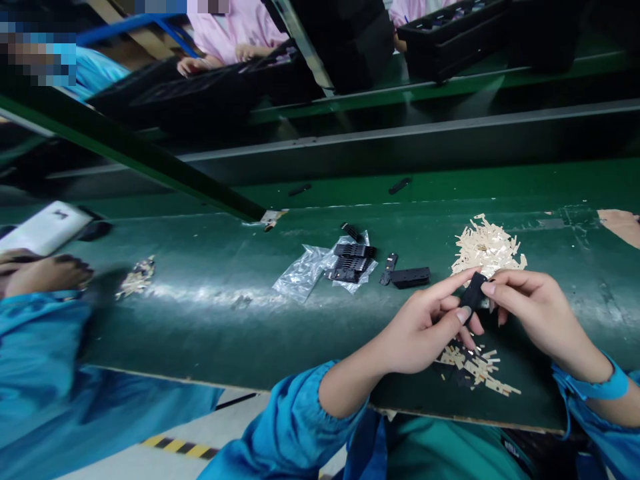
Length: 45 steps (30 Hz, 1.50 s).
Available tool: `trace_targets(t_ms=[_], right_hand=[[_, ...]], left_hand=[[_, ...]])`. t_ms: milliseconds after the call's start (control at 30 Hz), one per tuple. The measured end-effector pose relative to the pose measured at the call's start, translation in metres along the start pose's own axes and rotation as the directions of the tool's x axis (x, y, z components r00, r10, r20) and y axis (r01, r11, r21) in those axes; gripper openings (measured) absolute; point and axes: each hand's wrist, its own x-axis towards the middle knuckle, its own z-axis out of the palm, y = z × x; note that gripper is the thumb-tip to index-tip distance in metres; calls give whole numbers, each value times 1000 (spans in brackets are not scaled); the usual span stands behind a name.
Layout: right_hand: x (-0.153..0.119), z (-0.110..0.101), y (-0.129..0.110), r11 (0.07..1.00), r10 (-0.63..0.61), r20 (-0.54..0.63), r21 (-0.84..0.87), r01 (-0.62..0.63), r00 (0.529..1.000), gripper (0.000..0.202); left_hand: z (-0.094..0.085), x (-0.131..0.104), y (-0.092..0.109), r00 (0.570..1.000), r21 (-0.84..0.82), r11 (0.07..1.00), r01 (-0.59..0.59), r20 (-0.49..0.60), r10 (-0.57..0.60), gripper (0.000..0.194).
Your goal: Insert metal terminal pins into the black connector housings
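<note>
Between thumb and fingers, my left hand [425, 327] grips a small oblong black plastic part [473, 299], tilted with its top end to the right. My right hand [533, 300] pinches at the upper end of the same part; whether a smaller piece sits in that pinch is hidden. Just behind both hands lies a heap of flat cream-coloured strips [485, 247]. A smaller scatter of cream strips [483, 370] is below them, near the table's front edge. To the left of my hands, a black plastic housing [410, 277] rests beside a smaller black piece [389, 268].
Several black parts [350, 260] lie stacked on a clear plastic bag [305, 270] mid-table. A neighbour's hand [47, 275] is at far left, near a small pile [137, 277] and a white device [45, 227]. A green post [200, 180] slants down to the green table [200, 333].
</note>
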Motion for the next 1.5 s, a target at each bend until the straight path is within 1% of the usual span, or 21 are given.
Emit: trace_targets(t_ms=[67, 167, 267, 333, 400, 467, 533, 600, 633, 700, 767, 800, 867, 967, 1033, 1100, 1200, 1267, 1300, 1400, 1500], right_hand=[[0, -1, 0, 999, -32, -40, -13, 31, 999, 21], [0, -2, 1, 997, -68, -70, -31, 66, 995, 20], [1, 0, 1, 997, -56, -82, -51, 52, 995, 23], [2, 1, 2, 997, -49, -95, -66, 43, 994, 25], [2, 1, 3, 997, -40, -81, -71, 34, 996, 27], [1, 1, 3, 998, -31, -35, -58, 29, 999, 27], [1, 1, 4, 997, -52, -12, -49, 52, 999, 26], [0, 1, 5, 992, -119, -37, -56, 117, 992, 24], [0, 1, 6, 985, -166, -57, -65, 162, 985, 22], [0, 1, 9, 963, -264, -87, -82, 258, 960, 18], [0, 2, 11, 938, -342, -78, -94, 335, 936, 15], [0, 3, 11, 926, -371, -63, -96, 364, 927, 14], [-1, 4, 12, 908, -410, -31, -104, 405, 911, 11], [-1, 4, 10, 876, -458, 4, -166, 452, 889, 12], [0, 1, 9, 852, -478, 37, -221, 474, 877, 14], [1, -3, 7, 845, -473, 58, -255, 471, 879, 12], [3, -11, 5, 862, -449, 6, -262, 434, 894, 13], [2, -13, 4, 861, -468, -36, -242, 447, 883, 18], [1, -13, 4, 855, -486, -43, -232, 464, 873, 17], [-1, -13, 5, 832, -525, -26, -225, 507, 851, 6], [-2, -13, 6, 835, -514, -12, -236, 497, 858, 9]], left_hand=[[0, 0, 0, 1000, -2, 1000, -6, -17, 6, 60], [0, 0, -1, 1000, 23, 1000, -6, -12, 6, 60], [0, -1, -1, 1000, 85, 996, -13, 11, 12, 61], [-1, -1, -2, 1000, 92, 996, -19, 14, 18, 61], [-1, 0, -2, 1000, 29, 999, -13, 1, 13, 60], [0, 2, -3, 1000, -64, 998, 5, -16, -6, 59], [0, 4, -4, 999, -133, 991, 21, -44, -27, 57], [-1, 7, -5, 998, -199, 979, 34, -50, -45, 57], [-1, 7, -6, 998, -244, 969, 47, -32, -56, 58], [-3, 9, -7, 995, -350, 932, 96, 38, -88, 60], [-5, 9, -8, 989, -435, 889, 143, 95, -113, 62], [-5, 9, -9, 988, -454, 878, 151, 103, -116, 61], [-5, 8, -10, 991, -447, 885, 133, 88, -104, 60], [-4, 8, -11, 994, -425, 899, 105, 83, -76, 58], [-5, 9, -11, 990, -456, 881, 122, 115, -78, 58], [-7, 10, -11, 987, -486, 862, 147, 130, -95, 58], [-10, 11, -9, 987, -484, 861, 156, 100, -122, 60], [-11, 11, -9, 988, -471, 869, 155, 85, -130, 61], [-11, 11, -9, 988, -465, 872, 156, 83, -132, 61], [-9, 11, -9, 987, -455, 876, 158, 90, -132, 60], [-9, 10, -8, 985, -444, 879, 173, 98, -144, 60]])
